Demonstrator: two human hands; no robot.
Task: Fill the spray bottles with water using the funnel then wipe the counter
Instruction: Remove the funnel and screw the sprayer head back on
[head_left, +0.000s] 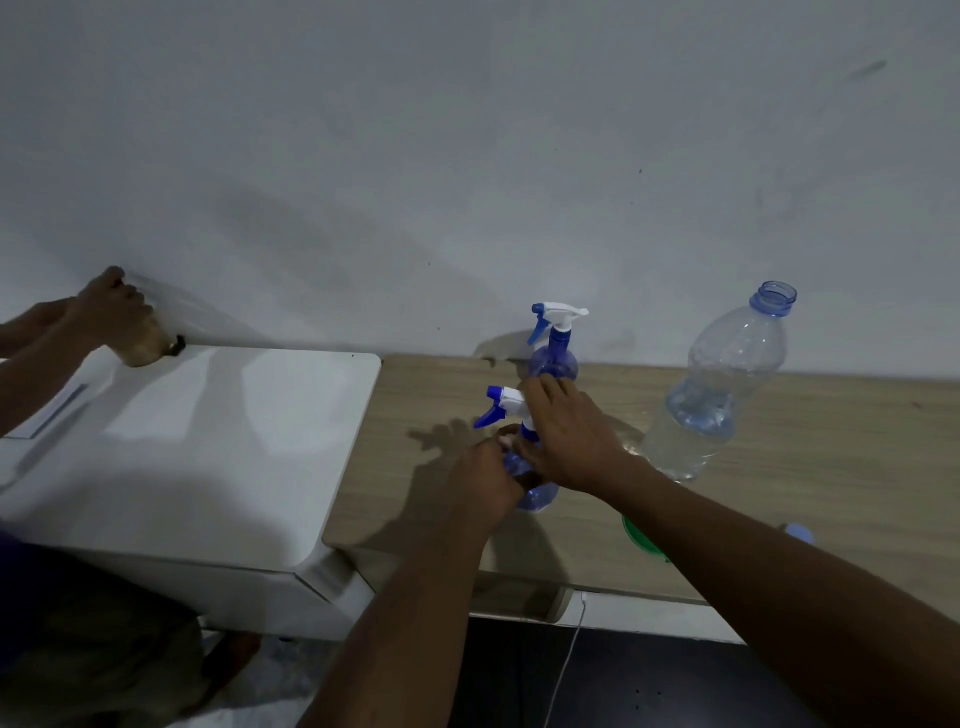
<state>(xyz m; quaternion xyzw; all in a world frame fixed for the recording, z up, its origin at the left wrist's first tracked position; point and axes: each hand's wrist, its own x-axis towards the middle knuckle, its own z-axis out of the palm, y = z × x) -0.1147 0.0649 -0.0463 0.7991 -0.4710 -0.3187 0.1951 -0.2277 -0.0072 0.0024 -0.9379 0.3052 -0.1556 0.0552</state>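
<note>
Broadly, the work sits on the pale wood-grain counter (841, 441). It butts against a smooth white cabinet top (208, 441) on the left, where another person's hands (111, 312) hold something I cannot make out. A large clear plastic water bottle (722, 384) stands toward the wall, uncapped, with water in its lower part. Left of it is the near spray bottle (537, 499), translucent blue plastic with a white-and-blue trigger head. The left hand (485, 478) is curled round its body, and the right hand (566, 436) has its fingers closed over the collar under the trigger. This looks like turning the head at the neck, though whether off or on I cannot tell. To do it well, the left hand should clamp firmly without crushing the soft wall, only the collar should turn, and the bottle should stay upright. The far spray bottle (555, 353), of matching blue plastic, stands just behind the right fingertips and could be knocked. A green plastic funnel (639, 535) lies partly hidden under the right forearm, near a small blue cap (800, 532).
</note>
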